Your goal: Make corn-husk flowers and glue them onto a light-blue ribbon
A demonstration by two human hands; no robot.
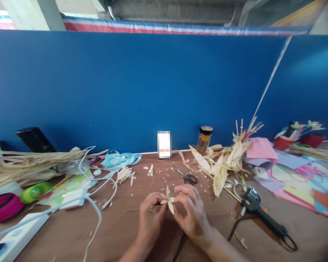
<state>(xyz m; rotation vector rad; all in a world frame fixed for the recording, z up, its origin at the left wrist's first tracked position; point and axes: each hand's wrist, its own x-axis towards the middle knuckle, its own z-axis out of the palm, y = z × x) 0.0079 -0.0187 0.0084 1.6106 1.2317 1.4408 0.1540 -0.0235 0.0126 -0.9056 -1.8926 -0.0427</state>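
Observation:
Low in the middle of the head view, a small pale flower with pointed petals, seemingly of dried husk (168, 200), is held between both hands over the brown table. My left hand (151, 214) is closed, its thumb and fingers pinching the flower from the left and below. From the right, my right hand (192, 211) has its thumb and index finger at the petals, with the other fingers curled above. The flower's base is hidden by the fingers. Just beyond the hands lie dark-handled scissors (188, 178) amid pale scraps.
A black corded tool like a glue gun (265, 214) lies right. Dried husks (221, 171), a black-lidded jar (205, 140) and coloured paper (262, 151) sit behind it. Left are blue ribbon (120, 159), white cables and a power strip (24, 233). A blue panel (153, 83) rises behind.

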